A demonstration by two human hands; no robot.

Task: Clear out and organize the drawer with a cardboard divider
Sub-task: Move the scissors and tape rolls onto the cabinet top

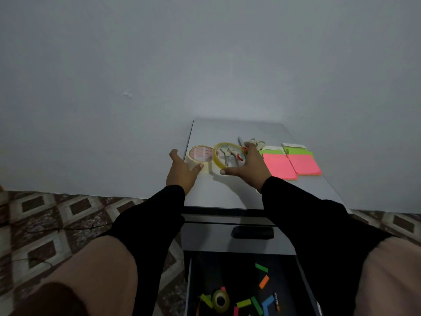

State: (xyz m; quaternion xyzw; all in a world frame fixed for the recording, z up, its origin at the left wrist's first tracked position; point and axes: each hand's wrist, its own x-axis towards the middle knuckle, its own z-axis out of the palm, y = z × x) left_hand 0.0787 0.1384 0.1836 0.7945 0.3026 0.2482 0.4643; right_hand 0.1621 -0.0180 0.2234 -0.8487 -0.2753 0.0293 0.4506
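My bench [227,190] looks smooth, matt grey. The tape [227,156] is glossy clear plastic. My sleeves [307,213] are matt black cloth; the notes [279,166] are paper.

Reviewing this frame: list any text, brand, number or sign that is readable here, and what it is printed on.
No text is readable.
Red print on the core of the white tape roll: too blurred to read.
Marks on a small pen-like item in the open drawer: too small to read.
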